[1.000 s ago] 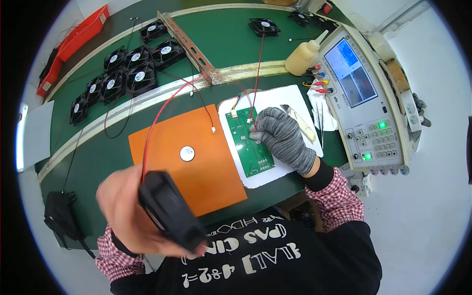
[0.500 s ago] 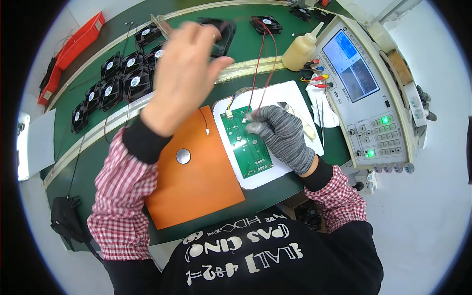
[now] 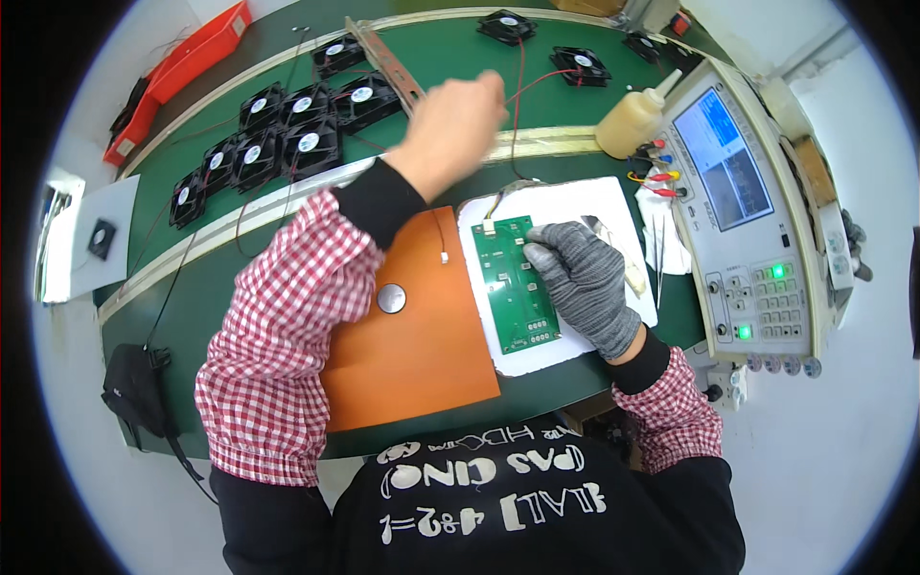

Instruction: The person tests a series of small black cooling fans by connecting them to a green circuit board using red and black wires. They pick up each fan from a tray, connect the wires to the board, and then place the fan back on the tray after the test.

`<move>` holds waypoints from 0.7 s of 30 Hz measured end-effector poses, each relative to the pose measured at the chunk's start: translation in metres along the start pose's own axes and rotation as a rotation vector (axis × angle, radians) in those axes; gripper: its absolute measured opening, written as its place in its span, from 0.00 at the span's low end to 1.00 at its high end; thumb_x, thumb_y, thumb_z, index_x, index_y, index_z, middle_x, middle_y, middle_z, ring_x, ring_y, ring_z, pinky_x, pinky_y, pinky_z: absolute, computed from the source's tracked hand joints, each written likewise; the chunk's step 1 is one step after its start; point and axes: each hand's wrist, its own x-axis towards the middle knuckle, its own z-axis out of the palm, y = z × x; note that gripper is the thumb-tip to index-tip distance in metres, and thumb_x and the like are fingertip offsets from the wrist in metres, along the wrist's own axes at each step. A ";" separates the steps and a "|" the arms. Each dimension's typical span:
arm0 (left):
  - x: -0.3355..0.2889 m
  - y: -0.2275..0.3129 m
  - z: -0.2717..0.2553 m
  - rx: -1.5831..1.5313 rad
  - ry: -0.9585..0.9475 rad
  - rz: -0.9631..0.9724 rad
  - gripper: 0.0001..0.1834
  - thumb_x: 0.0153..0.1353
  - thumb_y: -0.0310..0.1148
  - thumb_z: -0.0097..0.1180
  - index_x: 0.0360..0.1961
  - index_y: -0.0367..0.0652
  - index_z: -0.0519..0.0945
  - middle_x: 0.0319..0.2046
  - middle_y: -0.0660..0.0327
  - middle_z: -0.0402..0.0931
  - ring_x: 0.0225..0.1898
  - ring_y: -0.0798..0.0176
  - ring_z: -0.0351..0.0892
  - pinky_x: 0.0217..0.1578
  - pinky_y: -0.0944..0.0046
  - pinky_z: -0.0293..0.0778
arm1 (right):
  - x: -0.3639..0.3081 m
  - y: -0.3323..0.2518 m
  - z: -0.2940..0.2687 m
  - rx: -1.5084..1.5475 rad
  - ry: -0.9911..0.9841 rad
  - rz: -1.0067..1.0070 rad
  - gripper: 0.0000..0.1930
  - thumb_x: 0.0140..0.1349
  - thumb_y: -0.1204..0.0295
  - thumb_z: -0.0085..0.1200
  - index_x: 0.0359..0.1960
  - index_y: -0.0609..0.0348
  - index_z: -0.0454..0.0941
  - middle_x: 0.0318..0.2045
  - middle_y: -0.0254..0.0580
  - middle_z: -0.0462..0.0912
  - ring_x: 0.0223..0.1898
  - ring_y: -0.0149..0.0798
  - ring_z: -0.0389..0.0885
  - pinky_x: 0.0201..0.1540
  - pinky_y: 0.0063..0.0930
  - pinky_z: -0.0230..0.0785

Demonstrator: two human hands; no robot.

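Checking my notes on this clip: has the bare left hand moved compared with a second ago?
Yes. The left hand has gone from near the orange mat's front edge to beyond its far edge.

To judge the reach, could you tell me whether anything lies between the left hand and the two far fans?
Nothing visible does. The left hand pinches the wires that run to the fans; only bare green belt lies between. The bottle stands off to the right.

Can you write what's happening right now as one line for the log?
left hand: reaching out, pinching fan wires | right hand: gloved, resting on green circuit board | board: on white pad
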 end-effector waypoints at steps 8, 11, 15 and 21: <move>0.002 -0.188 -0.028 0.228 -0.221 -0.064 0.47 0.39 0.41 0.74 0.60 0.30 0.67 0.51 0.43 0.71 0.57 0.41 0.69 0.59 0.53 0.66 | 0.004 -0.006 -0.001 -0.038 -0.009 -0.056 0.06 0.60 0.73 0.59 0.36 0.62 0.81 0.29 0.48 0.82 0.32 0.47 0.83 0.37 0.35 0.76; -0.004 -0.127 -0.052 0.342 -0.107 -0.194 0.46 0.36 0.40 0.74 0.57 0.31 0.69 0.50 0.43 0.72 0.55 0.42 0.69 0.59 0.54 0.66 | 0.003 0.002 0.000 -0.027 -0.028 -0.059 0.09 0.60 0.73 0.60 0.40 0.62 0.80 0.34 0.48 0.82 0.34 0.44 0.83 0.37 0.35 0.76; -0.042 -0.052 -0.099 0.014 0.244 0.323 0.40 0.34 0.25 0.63 0.56 0.37 0.69 0.49 0.49 0.71 0.53 0.45 0.69 0.56 0.54 0.66 | -0.003 -0.002 0.002 0.080 0.113 0.005 0.21 0.58 0.71 0.63 0.53 0.61 0.76 0.47 0.50 0.79 0.42 0.39 0.82 0.36 0.32 0.76; -0.148 0.066 -0.112 -0.505 -0.571 1.005 0.19 0.58 0.29 0.50 0.52 0.48 0.76 0.54 0.59 0.71 0.63 0.53 0.66 0.54 0.53 0.68 | 0.002 -0.061 -0.009 0.302 -0.428 -0.412 0.25 0.57 0.69 0.60 0.58 0.58 0.73 0.46 0.47 0.77 0.51 0.47 0.77 0.57 0.42 0.66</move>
